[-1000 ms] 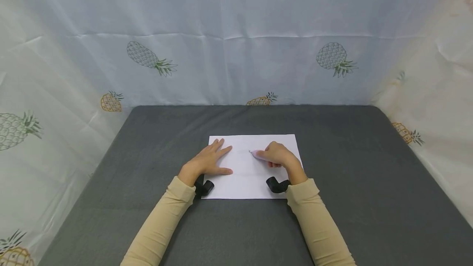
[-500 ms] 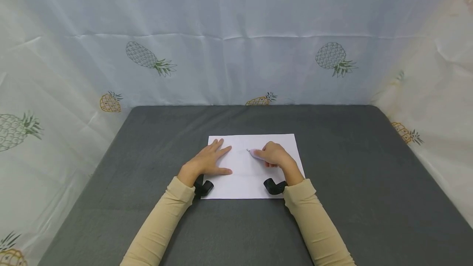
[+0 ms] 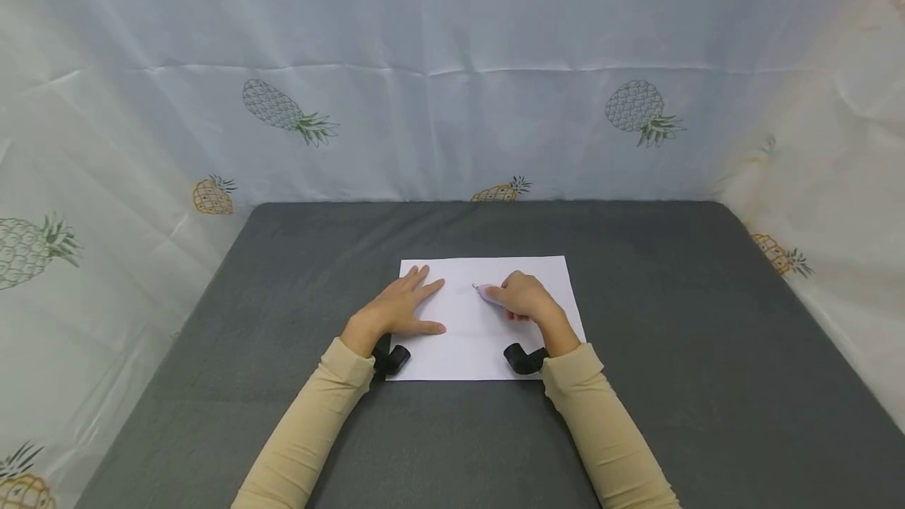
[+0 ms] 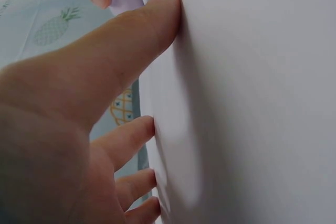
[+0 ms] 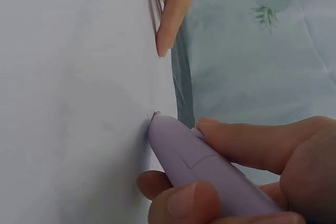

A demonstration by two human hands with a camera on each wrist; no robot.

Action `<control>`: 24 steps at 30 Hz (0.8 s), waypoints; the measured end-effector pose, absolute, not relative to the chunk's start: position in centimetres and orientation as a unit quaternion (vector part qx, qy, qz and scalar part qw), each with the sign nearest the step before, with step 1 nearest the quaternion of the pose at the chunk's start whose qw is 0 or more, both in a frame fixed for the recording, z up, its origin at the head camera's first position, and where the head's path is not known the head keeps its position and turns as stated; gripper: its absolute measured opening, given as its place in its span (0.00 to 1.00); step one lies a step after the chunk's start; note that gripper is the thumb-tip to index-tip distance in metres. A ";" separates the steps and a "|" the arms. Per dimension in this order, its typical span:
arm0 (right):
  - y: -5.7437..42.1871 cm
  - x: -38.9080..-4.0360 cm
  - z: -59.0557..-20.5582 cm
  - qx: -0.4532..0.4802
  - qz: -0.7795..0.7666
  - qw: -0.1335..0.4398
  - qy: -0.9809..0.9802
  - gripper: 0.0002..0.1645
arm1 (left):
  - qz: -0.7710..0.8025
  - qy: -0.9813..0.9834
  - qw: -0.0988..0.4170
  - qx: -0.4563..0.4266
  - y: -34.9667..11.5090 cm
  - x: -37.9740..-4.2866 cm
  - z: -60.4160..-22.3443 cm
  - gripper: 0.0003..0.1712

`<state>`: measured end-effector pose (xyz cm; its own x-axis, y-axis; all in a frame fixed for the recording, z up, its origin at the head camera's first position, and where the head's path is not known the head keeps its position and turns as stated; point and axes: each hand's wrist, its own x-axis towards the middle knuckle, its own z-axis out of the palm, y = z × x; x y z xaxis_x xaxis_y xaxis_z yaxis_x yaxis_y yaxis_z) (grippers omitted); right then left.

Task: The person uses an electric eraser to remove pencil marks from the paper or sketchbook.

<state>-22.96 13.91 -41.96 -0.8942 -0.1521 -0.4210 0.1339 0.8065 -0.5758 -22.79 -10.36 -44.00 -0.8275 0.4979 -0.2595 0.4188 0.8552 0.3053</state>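
A white sheet of paper [image 3: 467, 348] lies on the grey table. My left hand [image 3: 398, 309] rests on its left part with fingers and thumb spread; in the left wrist view the thumb [image 4: 126, 43] and several fingertips touch the sheet. My right hand [image 3: 530, 297] grips a lilac utility knife [image 5: 205, 166], its small metal tip pointing left at the paper, right of the left hand's fingers. In the right wrist view the thumb lies on a small raised slider on the knife's body. That tip meets or nearly meets the sheet; contact is hard to tell.
The grey table [image 3: 672, 313] extends around the paper on all sides. A pineapple-print curtain [image 3: 452, 132] hangs behind the table and along both sides. Black wrist mounts [image 3: 523, 358] sit under the wrists, over the paper's lower part.
My right hand has shifted slightly left with the utility knife, mostly in the earlier half second. My left hand stays in place on the paper.
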 end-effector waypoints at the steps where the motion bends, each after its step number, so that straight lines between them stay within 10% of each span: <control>1: 13.9 -23.0 -42.0 -0.005 -0.311 0.232 0.922 0.26 | 0.119 0.948 0.166 0.243 -10.4 -22.8 -44.0 0.49; 24: 14.1 -22.8 -41.2 0.007 -0.277 0.254 0.926 0.27 | 0.121 0.948 0.163 0.246 -10.5 -22.9 -44.2 0.49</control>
